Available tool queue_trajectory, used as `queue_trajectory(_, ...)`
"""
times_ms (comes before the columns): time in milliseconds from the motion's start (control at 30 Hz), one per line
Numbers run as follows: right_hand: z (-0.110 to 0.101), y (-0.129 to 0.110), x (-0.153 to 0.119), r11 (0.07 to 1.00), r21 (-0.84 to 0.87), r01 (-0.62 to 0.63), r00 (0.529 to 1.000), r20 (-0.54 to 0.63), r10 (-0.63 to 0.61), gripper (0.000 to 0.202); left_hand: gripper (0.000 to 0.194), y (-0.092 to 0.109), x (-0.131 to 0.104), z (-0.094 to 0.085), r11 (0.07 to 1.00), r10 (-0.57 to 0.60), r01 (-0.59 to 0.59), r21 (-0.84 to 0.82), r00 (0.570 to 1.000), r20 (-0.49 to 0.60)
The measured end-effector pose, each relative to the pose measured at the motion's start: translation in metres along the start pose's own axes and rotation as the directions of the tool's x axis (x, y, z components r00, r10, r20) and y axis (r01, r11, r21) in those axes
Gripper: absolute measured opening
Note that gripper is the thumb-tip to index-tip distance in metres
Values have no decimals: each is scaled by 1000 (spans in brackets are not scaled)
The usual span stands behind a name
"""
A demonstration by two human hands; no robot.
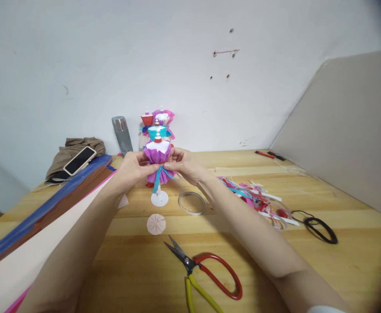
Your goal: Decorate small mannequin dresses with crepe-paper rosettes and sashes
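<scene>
A small white dress form in a purple paper dress [158, 154] stands upright on its round white base [159, 198]. My left hand [134, 169] pinches the dress's waist from the left, thumb in front. From the right, my right hand [182, 164] closes on the same waist, its thumb beside a blue ribbon [158, 179] that hangs down the front. Both hands' other fingers are partly hidden behind the dress. More dressed forms, one in teal [157, 131] and one in red [147, 119], stand behind it.
Scissors [188, 263] lie open near the front, below a pleated pink disc [156, 224] and a tape ring [191, 203]. Paper scraps [255, 198] and a black cord [320, 230] are right. Paper sheets [47, 217], a phone [80, 160] and a grey bottle [122, 135] are left.
</scene>
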State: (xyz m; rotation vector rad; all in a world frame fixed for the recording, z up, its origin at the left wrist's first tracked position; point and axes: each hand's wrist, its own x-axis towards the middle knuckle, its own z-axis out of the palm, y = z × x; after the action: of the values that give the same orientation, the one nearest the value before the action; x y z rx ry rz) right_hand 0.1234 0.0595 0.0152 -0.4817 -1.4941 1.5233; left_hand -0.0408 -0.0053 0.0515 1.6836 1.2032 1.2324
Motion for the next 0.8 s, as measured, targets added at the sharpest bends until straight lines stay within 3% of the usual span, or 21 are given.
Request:
queue_trajectory(300,-3,-1,0,997,70,-37,999,7,36,29,30,-1,-1,-2,1000,-6,6,8,1000,-8)
queue_trajectory(600,-1,-6,-1,947,-276,167,985,-2,-174,23,29,-6,1,-1,999,3,-4,-47,1000,-23)
queue_trajectory(800,-6,-3,1,950,-257,180,983,68,-168,24,30,-6,0,0,995,-9,6,-102,1000,-27)
